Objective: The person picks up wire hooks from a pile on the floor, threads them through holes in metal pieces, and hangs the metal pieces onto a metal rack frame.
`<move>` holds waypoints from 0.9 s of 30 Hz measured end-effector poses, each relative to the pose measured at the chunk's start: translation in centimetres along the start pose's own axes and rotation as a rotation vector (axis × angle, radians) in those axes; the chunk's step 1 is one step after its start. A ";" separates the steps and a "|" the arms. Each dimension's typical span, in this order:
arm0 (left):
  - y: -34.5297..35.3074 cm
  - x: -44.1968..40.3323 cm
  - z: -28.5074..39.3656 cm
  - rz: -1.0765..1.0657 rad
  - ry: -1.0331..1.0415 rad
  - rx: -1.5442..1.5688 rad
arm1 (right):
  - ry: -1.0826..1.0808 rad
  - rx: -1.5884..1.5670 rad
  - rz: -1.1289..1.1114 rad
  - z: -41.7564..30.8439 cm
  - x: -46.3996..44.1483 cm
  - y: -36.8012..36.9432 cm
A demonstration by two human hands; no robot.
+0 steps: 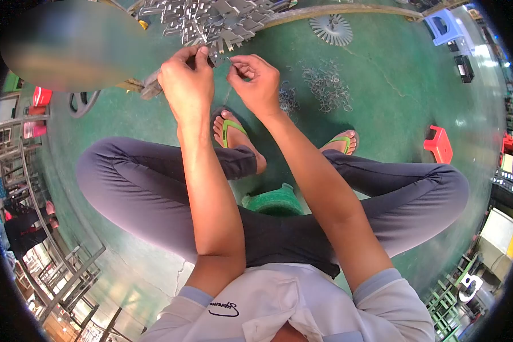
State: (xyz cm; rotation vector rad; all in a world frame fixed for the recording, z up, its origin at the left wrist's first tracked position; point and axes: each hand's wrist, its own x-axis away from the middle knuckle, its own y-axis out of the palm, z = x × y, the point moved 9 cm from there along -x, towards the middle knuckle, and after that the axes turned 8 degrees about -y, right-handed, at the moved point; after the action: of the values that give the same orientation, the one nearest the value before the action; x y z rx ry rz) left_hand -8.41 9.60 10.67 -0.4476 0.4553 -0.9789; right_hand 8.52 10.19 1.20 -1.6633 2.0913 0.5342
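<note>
My left hand point(188, 80) is closed in a pinch on a small grey metal piece point(218, 59) at the lower edge of a heap of bent metal pieces point(211, 21). Just to its right, my right hand point(257, 81) pinches a thin wire piece point(229, 60), its tip close to that metal piece. Whether the two touch I cannot tell. Many loose wire rings point(328, 88) lie on the green floor to the right of my right hand, with a smaller cluster of rings point(289, 100) nearer to it.
A fan of flat metal strips point(332, 29) lies on the floor beyond the rings. A wooden bar point(336, 9) runs behind the heap. Right of me stand a red stool point(439, 145) and a blue stool point(443, 27). Between my legs is a green seat point(275, 200). A blurred shape covers the upper left.
</note>
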 end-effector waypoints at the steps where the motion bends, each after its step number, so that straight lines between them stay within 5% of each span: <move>1: 0.0 0.0 0.0 0.000 -0.010 -0.005 | 0.021 -0.012 0.000 0.2 0.0 0.0; 16: -0.5 0.1 -0.1 0.065 -0.043 0.012 | 0.369 -0.361 0.007 2.1 1.1 1.6; 27: 0.6 -0.5 -2.4 -0.045 -0.172 0.220 | 0.359 -0.305 -0.065 2.8 1.1 2.3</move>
State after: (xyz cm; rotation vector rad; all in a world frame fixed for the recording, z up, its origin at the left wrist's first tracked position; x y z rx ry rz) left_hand -9.62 9.95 8.43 -0.3409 0.1800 -1.0121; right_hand 6.26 11.29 -1.64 -2.1273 2.2809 0.5943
